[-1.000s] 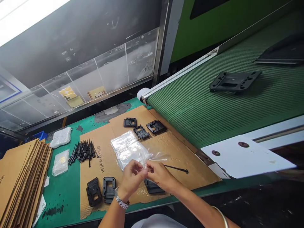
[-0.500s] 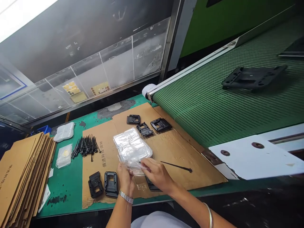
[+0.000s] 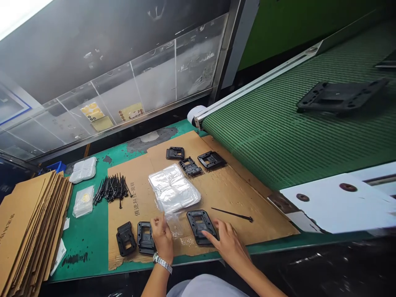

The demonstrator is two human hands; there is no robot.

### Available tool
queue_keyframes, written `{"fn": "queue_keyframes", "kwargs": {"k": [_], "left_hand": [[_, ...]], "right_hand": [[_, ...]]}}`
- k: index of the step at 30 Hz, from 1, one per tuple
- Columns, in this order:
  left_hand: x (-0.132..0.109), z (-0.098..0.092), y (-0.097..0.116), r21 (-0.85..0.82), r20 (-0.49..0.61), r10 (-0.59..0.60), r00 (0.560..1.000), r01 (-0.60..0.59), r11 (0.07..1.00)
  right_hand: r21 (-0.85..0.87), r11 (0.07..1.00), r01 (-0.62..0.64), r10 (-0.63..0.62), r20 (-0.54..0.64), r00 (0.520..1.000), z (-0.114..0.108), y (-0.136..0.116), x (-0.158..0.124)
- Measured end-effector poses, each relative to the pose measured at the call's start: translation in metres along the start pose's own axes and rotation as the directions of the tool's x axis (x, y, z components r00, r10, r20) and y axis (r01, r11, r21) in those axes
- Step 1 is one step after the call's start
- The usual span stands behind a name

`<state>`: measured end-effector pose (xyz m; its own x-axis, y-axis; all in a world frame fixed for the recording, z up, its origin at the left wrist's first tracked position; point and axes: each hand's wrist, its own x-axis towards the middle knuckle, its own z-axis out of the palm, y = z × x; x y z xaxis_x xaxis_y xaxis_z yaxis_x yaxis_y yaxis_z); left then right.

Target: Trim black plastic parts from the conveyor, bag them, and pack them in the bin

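My left hand (image 3: 163,237) is closed in a pinch on the edge of a clear plastic bag (image 3: 176,226), which hangs from the fingers toward the right. Just beyond lies a bound stack of clear plastic bags (image 3: 175,189). My right hand (image 3: 230,243) has its thumb over a black plastic plate (image 3: 200,227) with a square opening, the fingers apart at the plate's right edge. That plate lies flat on the cardboard (image 3: 247,202). Two more black plates, one upright in line (image 3: 126,239) and one partly behind my left hand (image 3: 144,237), lie to the left.
Several black parts (image 3: 212,160) lie at the cardboard's far side. A pile of black pins (image 3: 113,189) is left; a single long pin (image 3: 232,213) is right. Cardboard sheets (image 3: 34,222) stand at the left edge. A green conveyor (image 3: 256,128) carries another black plate (image 3: 340,97).
My right hand has let go of the clear bag and moved right and down to the black plate. My left hand keeps the bag and has shifted slightly down.
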<state>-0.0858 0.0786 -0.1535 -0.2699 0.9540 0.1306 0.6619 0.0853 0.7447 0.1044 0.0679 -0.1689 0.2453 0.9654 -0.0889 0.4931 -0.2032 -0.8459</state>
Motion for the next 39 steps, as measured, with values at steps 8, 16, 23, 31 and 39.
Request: {"fn": "queue_keyframes", "kwargs": {"k": [8, 16, 23, 31, 39], "left_hand": [[-0.018, -0.002, 0.000, 0.223, 0.197, 0.041, 0.980, -0.085, 0.971], [-0.017, 0.017, -0.005, 0.010, 0.474, 0.097, 0.875, -0.115, 0.993], [-0.038, 0.000, -0.013, -0.063, 0.585, 0.205, 0.785, -0.208, 0.976], [-0.049, 0.013, 0.023, 0.294, 0.316, 0.294, 0.902, -0.387, 0.874], [-0.075, 0.018, 0.080, 0.203, 0.476, 0.577, 0.663, -0.722, 0.662]], "right_hand": [[0.332, 0.873, -0.358, 0.294, 0.227, 0.928, -0.029, 0.010, -0.028], [0.479, 0.604, -0.637, 0.164, 0.707, 0.687, -0.051, -0.018, -0.068], [0.619, 0.536, -0.574, 0.440, 0.375, 0.816, -0.008, 0.010, -0.071], [0.399, 0.835, -0.378, 0.336, 0.175, 0.926, 0.006, 0.018, -0.079], [0.598, 0.754, -0.272, 0.198, 0.187, 0.962, -0.022, 0.017, -0.073]]}}
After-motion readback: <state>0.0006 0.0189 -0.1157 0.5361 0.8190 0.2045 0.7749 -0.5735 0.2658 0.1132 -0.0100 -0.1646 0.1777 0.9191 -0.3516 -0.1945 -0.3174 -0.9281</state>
